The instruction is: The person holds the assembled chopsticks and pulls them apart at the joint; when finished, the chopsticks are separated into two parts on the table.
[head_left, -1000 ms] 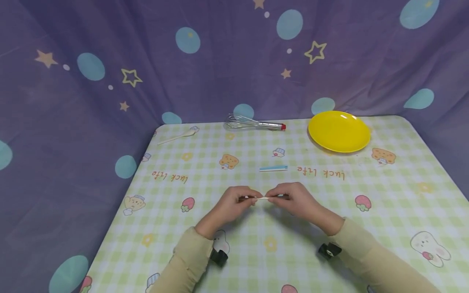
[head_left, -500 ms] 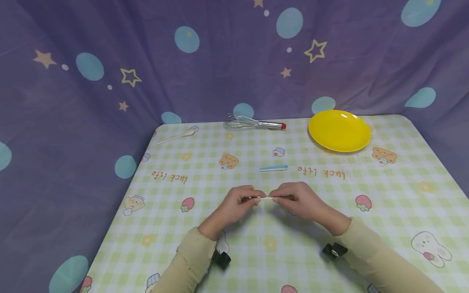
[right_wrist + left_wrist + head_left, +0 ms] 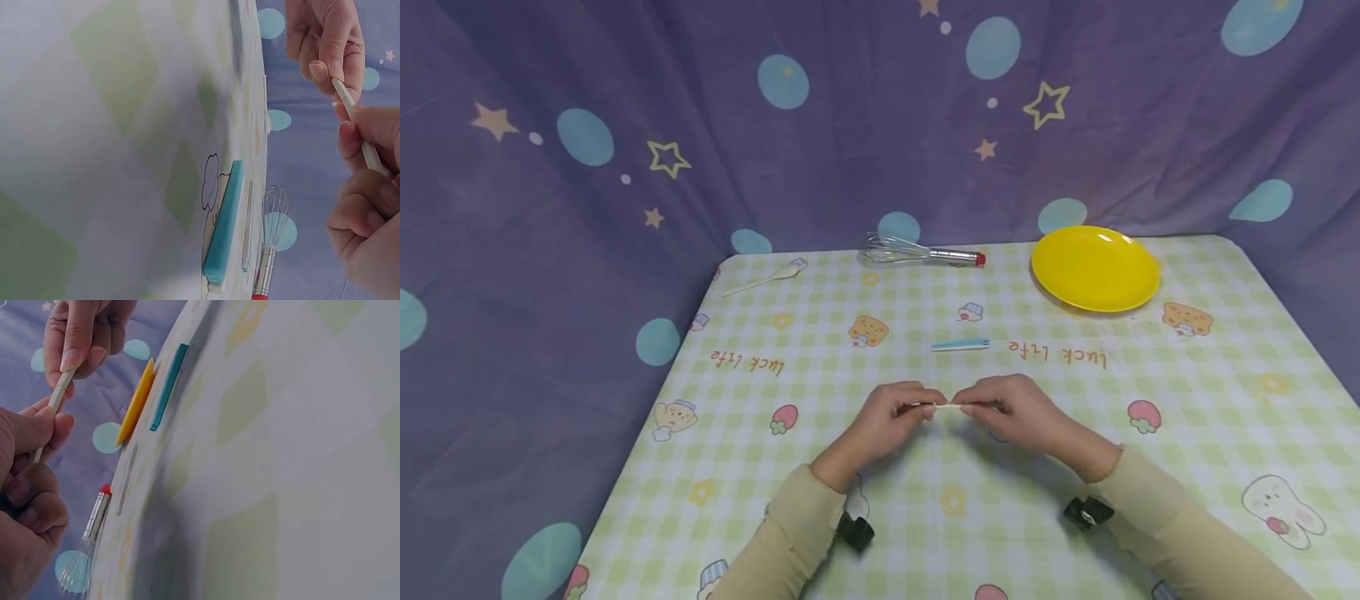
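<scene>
Both hands hold one thin pale stick [image 3: 946, 406] just above the bench [image 3: 1187, 383]: the left hand [image 3: 887, 417] pinches one end, the right hand [image 3: 1011, 410] the other. Its long axis runs straight between them, left to right.

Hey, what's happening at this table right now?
A person holds a thin pale stick between both hands just above the checked tablecloth. The left hand pinches one end and the right hand pinches the other. Beyond the hands lies a small blue strip. Along the far edge sit a whisk, a yellow plate and a pale spoon, all untouched.
</scene>
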The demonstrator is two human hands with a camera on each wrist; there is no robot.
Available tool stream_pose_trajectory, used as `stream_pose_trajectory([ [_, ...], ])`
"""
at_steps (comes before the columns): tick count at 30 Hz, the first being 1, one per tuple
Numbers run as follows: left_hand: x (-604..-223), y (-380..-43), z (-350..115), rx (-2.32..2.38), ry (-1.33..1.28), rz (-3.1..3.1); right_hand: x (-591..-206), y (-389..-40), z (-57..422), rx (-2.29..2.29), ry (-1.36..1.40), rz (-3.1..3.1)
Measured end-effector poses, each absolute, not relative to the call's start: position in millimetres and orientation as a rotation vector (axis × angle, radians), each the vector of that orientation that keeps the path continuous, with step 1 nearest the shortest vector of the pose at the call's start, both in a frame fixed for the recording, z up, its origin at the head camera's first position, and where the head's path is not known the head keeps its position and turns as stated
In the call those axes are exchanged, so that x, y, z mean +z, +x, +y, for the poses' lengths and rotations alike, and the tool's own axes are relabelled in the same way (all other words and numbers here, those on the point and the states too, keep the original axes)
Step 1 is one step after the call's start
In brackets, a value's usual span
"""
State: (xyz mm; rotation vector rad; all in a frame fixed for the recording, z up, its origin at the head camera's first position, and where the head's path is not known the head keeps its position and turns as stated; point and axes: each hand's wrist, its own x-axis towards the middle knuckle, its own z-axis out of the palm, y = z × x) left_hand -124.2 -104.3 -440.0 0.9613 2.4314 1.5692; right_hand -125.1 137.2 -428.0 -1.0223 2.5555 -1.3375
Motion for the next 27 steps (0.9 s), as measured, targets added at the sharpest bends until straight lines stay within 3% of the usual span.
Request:
stream_pose_trajectory([
  [27,-441.9,-125.6,-103.0,1.540,0.941,2.405,-429.3,-127.1,140.4,-1.243,-1.173,2.562],
])
